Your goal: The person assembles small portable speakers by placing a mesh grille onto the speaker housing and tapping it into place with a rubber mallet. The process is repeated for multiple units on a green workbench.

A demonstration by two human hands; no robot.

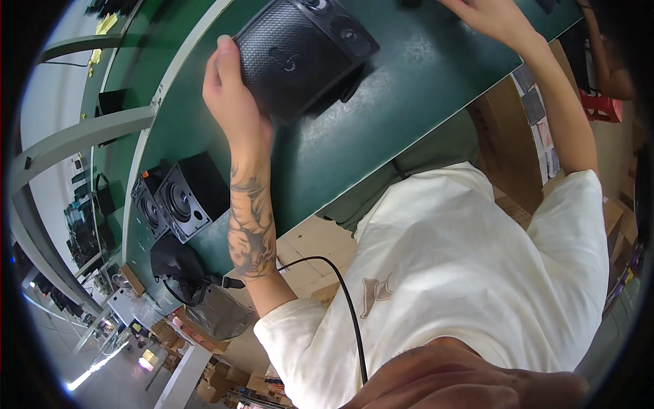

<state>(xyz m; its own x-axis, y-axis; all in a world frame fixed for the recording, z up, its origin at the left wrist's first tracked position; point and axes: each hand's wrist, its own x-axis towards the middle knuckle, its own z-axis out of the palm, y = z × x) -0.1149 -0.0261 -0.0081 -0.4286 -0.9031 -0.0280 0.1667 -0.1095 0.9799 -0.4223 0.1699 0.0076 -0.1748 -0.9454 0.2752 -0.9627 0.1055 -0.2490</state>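
A black speaker (293,65) with a perforated grille and a panel of round parts is tilted over the green bench. My left hand (230,92) is closed against its left side, fingertips at the edge of the grille. Part of its grip is hidden by the speaker. My right hand (494,17) is apart from the speaker at the top right, above the bench. Its visible fingers stretch out toward the left, and the tips are cut off by the upper edge. Nothing shows in that hand.
Two black speakers (182,198) stand on the green bench (422,68) at the left, beside a black bag (178,269). A grey metal frame (88,140) runs along the far left. Cardboard (501,129) and a red stool (601,107) are at the right. A black cable (344,290) hangs across my shirt.
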